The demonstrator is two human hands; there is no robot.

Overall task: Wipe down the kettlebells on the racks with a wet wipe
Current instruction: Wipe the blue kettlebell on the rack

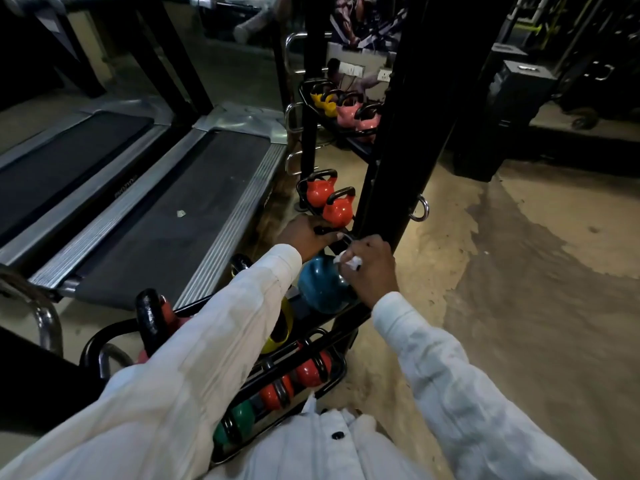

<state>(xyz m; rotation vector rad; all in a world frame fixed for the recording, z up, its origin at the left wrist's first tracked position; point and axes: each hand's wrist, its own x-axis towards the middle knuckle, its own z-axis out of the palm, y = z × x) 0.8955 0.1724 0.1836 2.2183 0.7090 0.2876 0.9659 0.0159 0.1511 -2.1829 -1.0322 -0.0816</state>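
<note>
The person is leaning over a black rack (346, 314), both arms in white sleeves reaching toward a blue kettlebell (320, 287) that is sitting on the rack's upper shelf. The left hand (304, 233) is curling its fingers round the black handle (323, 231) just above the blue body, gripping it from the far side. The right hand (372, 268) is pinching a crumpled white wet wipe (349, 261) between thumb and bent fingers, and the wipe is pressing against the kettlebell where the handle is meeting the body, directly beside the left hand's fingertips. The two hands are almost touching over the handle.

Beyond them, two orange kettlebells (337, 211) are standing side by side. A yellow kettlebell (282, 336) is showing partly under the left forearm. On the lower shelf a red kettlebell (308, 374) and a green kettlebell (242, 419) are sitting in a row. A black post (398, 150) is rising right behind the hands, and treadmills (166, 216) are lying to the left.
</note>
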